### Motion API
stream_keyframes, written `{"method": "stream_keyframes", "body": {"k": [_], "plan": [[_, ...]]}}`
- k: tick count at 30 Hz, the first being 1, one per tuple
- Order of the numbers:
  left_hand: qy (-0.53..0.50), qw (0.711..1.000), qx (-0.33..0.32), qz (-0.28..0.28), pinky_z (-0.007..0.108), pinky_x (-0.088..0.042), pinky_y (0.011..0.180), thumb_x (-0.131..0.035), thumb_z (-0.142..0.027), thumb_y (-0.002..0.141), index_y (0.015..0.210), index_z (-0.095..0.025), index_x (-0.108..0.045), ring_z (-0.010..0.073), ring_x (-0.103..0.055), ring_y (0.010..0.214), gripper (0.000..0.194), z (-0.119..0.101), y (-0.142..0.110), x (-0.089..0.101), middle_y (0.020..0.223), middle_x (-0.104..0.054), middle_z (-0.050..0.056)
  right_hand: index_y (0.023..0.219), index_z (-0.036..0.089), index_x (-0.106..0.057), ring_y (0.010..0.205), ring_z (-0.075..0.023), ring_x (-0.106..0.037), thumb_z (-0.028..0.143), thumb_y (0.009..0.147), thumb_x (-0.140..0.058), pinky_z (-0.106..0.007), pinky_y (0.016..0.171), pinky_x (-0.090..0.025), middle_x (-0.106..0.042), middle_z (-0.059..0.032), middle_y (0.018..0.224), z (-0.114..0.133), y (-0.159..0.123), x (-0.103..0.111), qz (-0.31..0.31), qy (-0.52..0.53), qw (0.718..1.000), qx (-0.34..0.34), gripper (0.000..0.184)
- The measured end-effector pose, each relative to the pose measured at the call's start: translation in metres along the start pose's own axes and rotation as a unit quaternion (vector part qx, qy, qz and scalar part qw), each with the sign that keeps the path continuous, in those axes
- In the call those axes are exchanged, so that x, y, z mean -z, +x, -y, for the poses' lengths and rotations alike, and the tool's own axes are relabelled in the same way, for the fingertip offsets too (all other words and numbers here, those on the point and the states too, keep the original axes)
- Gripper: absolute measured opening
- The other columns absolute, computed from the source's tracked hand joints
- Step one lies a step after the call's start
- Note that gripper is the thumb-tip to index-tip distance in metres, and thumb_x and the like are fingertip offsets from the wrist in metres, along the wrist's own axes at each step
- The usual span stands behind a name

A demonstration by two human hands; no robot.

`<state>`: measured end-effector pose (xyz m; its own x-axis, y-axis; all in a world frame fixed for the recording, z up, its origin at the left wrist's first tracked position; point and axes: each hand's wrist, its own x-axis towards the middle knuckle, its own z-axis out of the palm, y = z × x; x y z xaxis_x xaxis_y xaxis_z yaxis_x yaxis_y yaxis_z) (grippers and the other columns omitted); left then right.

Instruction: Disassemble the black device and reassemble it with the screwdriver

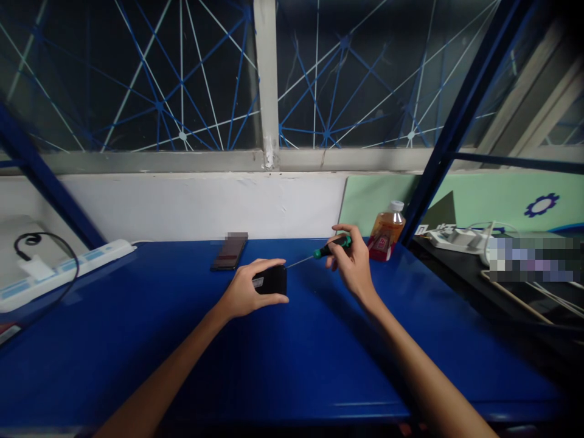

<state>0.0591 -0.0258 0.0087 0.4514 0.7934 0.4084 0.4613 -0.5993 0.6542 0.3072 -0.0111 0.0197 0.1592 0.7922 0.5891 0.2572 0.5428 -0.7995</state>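
My left hand (246, 289) grips a small black rectangular box-like device (274, 282) by its long edges, thumb on the near side and fingers on the far side. A pale label shows on the device beside my palm. In my right hand (354, 264) is a screwdriver (334, 246) with a green and black handle, pinched between thumb and fingers. Its thin metal shaft points left, and the tip meets or nearly meets the device's upper right corner; I cannot tell whether it sits in a screw. Both hands are over the blue table (283, 365).
A dark phone (230, 252) lies behind my left hand. A bottle of amber drink (387, 231) stands at the back right by the blue frame post. At the left edge is a white power strip (68, 274) with a black cable. More cables and plugs (465, 239) lie at right.
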Motion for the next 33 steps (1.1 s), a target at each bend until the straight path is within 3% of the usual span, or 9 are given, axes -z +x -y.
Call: {"method": "stream_keyframes", "body": {"k": [8,11,15,19,25,33], "plan": [[0.008,1.0,-0.006,-0.006,0.045,-0.045,0.101,-0.08,-0.041,0.068,0.127,-0.027,-0.059,0.0284,-0.057,0.116,0.064,0.0,0.0,0.001,0.125,-0.062,0.007,0.101,0.021,-0.055,0.038,-0.0109,-0.052,0.04,0.086,-0.06,-0.023,0.043,-0.041,-0.051,0.007,0.05,0.007,-0.002,-0.002,-0.03,-0.039,0.999,-0.014,0.025],[0.008,1.0,-0.009,-0.013,0.044,-0.046,0.101,-0.081,-0.041,0.068,0.126,-0.026,-0.06,0.0279,-0.057,0.115,0.063,0.0,0.0,0.002,0.124,-0.063,0.007,0.104,0.021,-0.055,0.04,-0.0114,-0.054,0.041,0.091,-0.05,-0.024,0.045,-0.042,-0.053,0.006,0.052,0.004,0.0,-0.001,-0.014,-0.005,1.0,-0.027,0.024],[0.007,1.0,-0.01,-0.012,0.044,-0.047,0.1,-0.081,-0.041,0.068,0.126,-0.025,-0.06,0.0284,-0.057,0.115,0.064,0.0,0.0,0.002,0.125,-0.062,0.007,0.112,0.023,-0.051,0.043,-0.0099,-0.057,0.029,0.088,-0.048,-0.024,0.048,-0.044,-0.059,0.0039,0.069,-0.001,0.002,0.001,0.009,0.05,0.998,-0.025,0.024],[0.005,1.0,-0.006,-0.007,0.047,-0.046,0.101,-0.08,-0.041,0.068,0.127,-0.026,-0.06,0.0295,-0.057,0.116,0.064,0.0,0.001,0.001,0.125,-0.062,0.008,0.112,0.022,-0.051,0.042,-0.0109,-0.055,0.029,0.088,-0.052,-0.024,0.048,-0.044,-0.054,0.0071,0.056,0.0,-0.001,0.0,-0.001,0.019,1.0,-0.013,0.026],[-0.003,1.0,-0.007,-0.007,0.051,-0.044,0.102,-0.079,-0.04,0.068,0.126,-0.025,-0.06,0.0315,-0.056,0.116,0.062,-0.002,0.0,0.001,0.125,-0.062,0.009,0.095,0.021,-0.055,0.037,-0.009,-0.049,0.043,0.086,-0.059,-0.022,0.042,-0.04,-0.053,0.0063,0.053,0.009,-0.004,-0.003,-0.038,-0.037,0.999,-0.01,0.024],[-0.002,1.0,-0.008,-0.008,0.05,-0.047,0.099,-0.079,-0.039,0.068,0.125,-0.026,-0.061,0.0314,-0.057,0.115,0.061,-0.003,0.0,0.001,0.125,-0.062,0.009,0.11,0.021,-0.051,0.042,-0.0117,-0.052,0.032,0.09,-0.05,-0.025,0.048,-0.042,-0.05,0.0074,0.051,0.0,-0.003,0.001,0.0,0.003,1.0,0.002,0.023]]}}
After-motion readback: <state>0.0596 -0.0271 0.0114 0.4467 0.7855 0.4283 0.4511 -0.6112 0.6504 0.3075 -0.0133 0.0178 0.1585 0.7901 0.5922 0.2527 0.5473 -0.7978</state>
